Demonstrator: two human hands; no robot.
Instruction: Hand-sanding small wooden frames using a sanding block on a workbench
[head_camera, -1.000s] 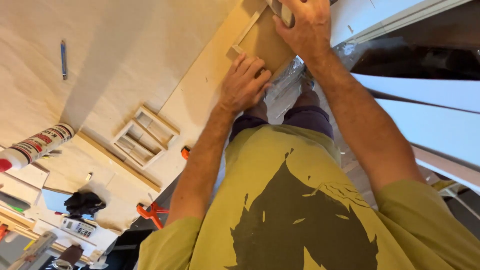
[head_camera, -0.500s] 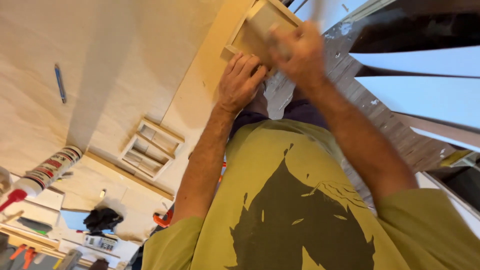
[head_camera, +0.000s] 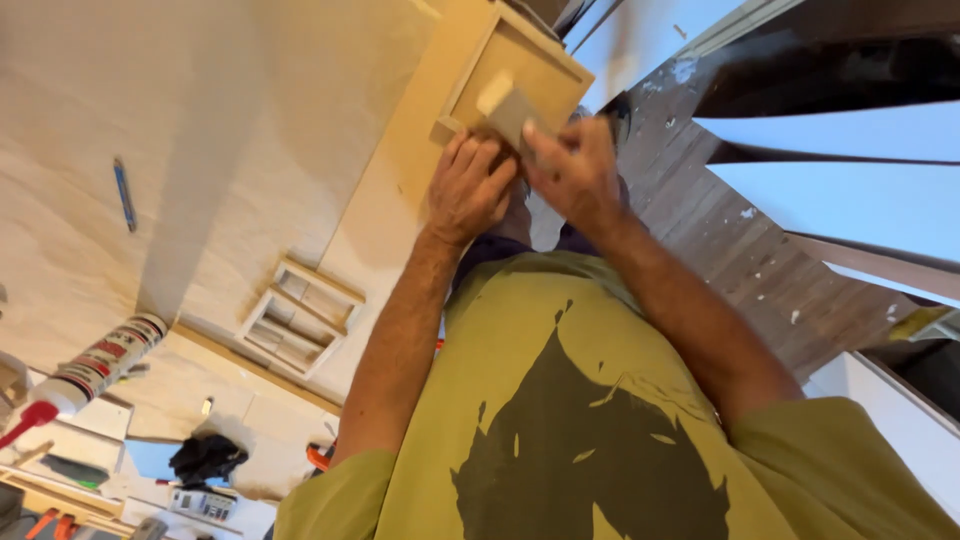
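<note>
Shallow square wooden frame-box (head_camera: 520, 70) lying at the bench's edge, near a corner. Left hand (head_camera: 470, 185), fingers curled, presses the frame's near rim. Right hand (head_camera: 575, 170), closed, grips a small pale rectangular sanding block (head_camera: 505, 105) against the frame's panel. Farther along the pale plywood bench (head_camera: 220, 120): blue pencil (head_camera: 124, 194), small compartmented wooden frame (head_camera: 300, 318), and caulk tube (head_camera: 95, 368).

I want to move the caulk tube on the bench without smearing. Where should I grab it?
Grip the caulk tube around its straight cylindrical body, coming from above across its length. It lies flat, red nozzle at the lower-left end, so keep off that end.
</note>
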